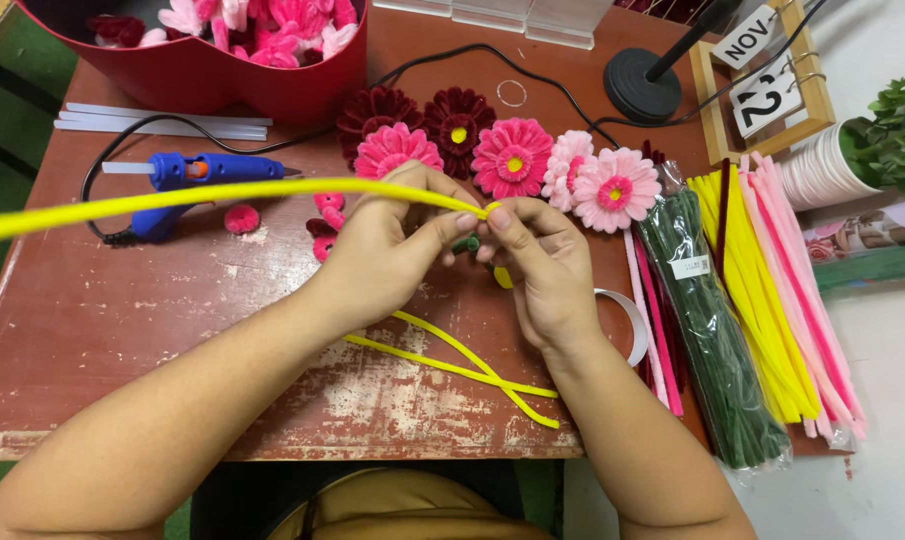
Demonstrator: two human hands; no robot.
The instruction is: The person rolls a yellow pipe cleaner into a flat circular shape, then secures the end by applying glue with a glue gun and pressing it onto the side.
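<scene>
Nearby, glue gun [188, 172], pink flowers [513, 158].

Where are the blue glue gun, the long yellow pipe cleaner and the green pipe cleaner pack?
blue glue gun [188, 170]: head view, on its body.
long yellow pipe cleaner [203, 195]: head view, mid-length.
green pipe cleaner pack [708, 320]: head view, pack's middle.

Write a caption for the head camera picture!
Two hands pinch a yellow pipe cleaner near pink flowers.
</scene>
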